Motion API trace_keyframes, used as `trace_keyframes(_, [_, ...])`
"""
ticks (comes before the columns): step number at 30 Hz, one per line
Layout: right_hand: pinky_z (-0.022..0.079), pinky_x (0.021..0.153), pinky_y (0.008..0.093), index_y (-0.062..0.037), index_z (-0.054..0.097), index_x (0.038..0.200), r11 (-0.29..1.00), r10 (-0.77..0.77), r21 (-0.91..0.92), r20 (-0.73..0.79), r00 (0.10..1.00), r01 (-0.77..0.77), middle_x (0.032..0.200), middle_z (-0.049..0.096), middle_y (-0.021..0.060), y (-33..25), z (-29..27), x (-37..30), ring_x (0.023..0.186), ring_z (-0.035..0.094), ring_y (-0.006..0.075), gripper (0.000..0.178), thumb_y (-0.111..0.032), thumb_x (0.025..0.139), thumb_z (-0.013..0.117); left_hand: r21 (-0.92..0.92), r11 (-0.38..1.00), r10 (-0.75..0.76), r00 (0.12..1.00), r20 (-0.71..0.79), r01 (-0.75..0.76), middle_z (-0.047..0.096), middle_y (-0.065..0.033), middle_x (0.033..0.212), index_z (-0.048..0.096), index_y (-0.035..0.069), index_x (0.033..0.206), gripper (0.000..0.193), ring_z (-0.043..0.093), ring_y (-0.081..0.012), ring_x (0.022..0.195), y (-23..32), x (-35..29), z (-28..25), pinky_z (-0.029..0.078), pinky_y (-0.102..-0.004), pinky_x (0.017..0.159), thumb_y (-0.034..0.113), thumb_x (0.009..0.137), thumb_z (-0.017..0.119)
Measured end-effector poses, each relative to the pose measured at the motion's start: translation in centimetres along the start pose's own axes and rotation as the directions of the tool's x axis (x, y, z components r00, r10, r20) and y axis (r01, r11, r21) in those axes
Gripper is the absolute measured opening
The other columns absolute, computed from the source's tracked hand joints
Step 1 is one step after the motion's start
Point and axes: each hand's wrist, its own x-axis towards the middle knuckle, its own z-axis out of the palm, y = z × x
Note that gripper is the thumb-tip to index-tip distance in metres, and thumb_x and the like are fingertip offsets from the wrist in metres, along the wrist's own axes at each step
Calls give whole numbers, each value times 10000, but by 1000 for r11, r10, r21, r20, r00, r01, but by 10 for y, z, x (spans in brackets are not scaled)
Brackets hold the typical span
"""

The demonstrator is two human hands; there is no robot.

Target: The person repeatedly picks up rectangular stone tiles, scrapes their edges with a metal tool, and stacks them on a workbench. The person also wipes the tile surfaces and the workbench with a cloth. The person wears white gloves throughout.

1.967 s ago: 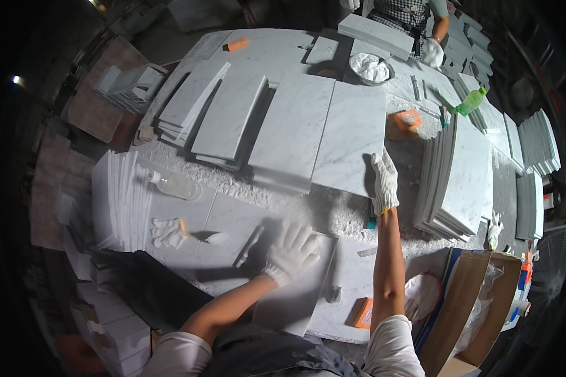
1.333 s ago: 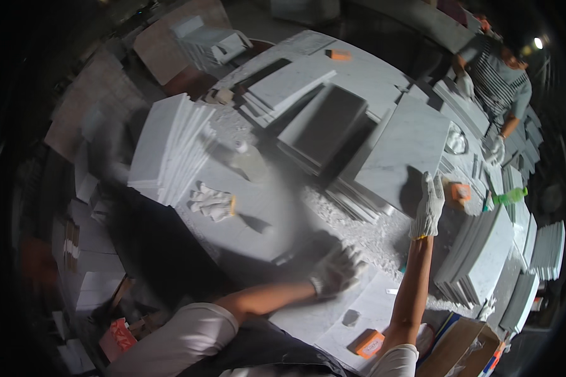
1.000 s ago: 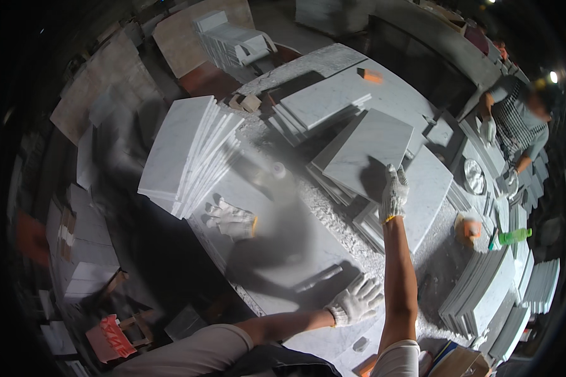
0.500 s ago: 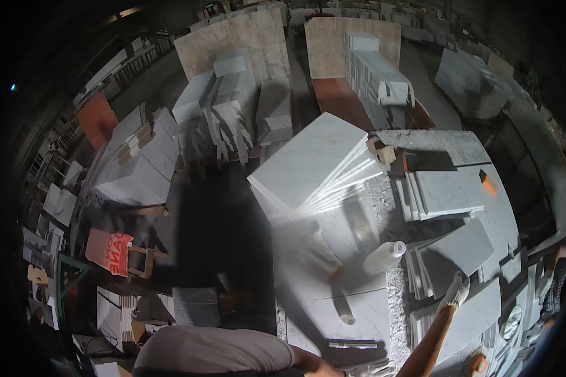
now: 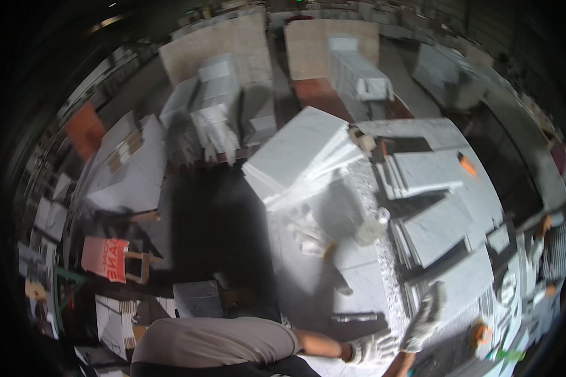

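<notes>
My left hand (image 5: pixel 373 347), in a white knit glove, is over the near end of the stone workbench (image 5: pixel 363 276). Its fingers are spread, with nothing visible in them. To its right, my right hand (image 5: pixel 425 319), also gloved, is raised beside the lowest stack of pale stone tiles (image 5: pixel 468 286). Its fingers are stretched out and no held thing shows. Just beyond the left hand lies a thin flat strip (image 5: pixel 356 317). A short grey cylinder (image 5: pixel 342 284), a loose white glove (image 5: pixel 308 235) and a whitish plastic bottle (image 5: pixel 372 228) are farther up the bench.
A fanned stack of white slabs (image 5: pixel 305 151) covers the bench's far end. More tile stacks (image 5: pixel 437 229) stand on the right, with an orange block (image 5: pixel 466 164) on the farthest. Crated slabs (image 5: pixel 122 173) stand at left. Another person (image 5: pixel 556 251) is at the right edge.
My right hand has drawn back from the tilted tile toward me and to the left. More of my left hand has come into view, fingers spread. The whole view has shifted slightly.
</notes>
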Motion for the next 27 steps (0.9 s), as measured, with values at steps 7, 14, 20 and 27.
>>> trace_keyframes(7, [508, 1015, 383, -3, 702, 1237, 952, 298, 87, -34, 954, -294, 1233, 705, 166, 12, -61, -225, 1104, 671, 272, 281, -44, 963, 654, -80, 990, -88, 961, 261, 113, 412, -146, 1522, 423, 64, 1490, 549, 286, -326, 1505, 29, 10, 7, 156, -525, 1245, 309, 1002, 370])
trace_keyframes(14, [555, 985, 337, 61, 646, 1295, 790, 613, 197, -266, 744, -580, 1210, 691, 130, -12, -90, -391, 1055, 700, 203, 322, -123, 1031, 642, 792, 331, 115, 855, 506, -513, 200, -54, 1726, 270, 196, 1631, 721, 158, -293, 1586, 6, 15, 17, 69, -523, 1289, 602, 1046, 161])
trace_keyframes(20, [552, 980, 355, 66, 637, 1310, 669, 741, 396, -416, 527, -628, 1164, 721, 135, -10, -71, -441, 1061, 701, 211, 319, -87, 1031, 626, 595, -531, 212, 585, 783, -604, 263, -84, 1702, 268, 154, 1628, 763, 195, -288, 1576, 55, -52, 28, 98, -506, 1293, 629, 1038, 184])
trace_keyframes(27, [530, 971, 335, -45, 738, 1187, 807, 515, -93, -375, 771, -584, 1178, 732, 131, -21, -67, -443, 1087, 702, 237, 273, -9, 921, 689, 182, 581, 600, 568, 563, -794, 364, -98, 1647, 390, 142, 1560, 599, 289, -299, 1540, 17, -166, -14, 181, -473, 1291, 476, 1072, 303])
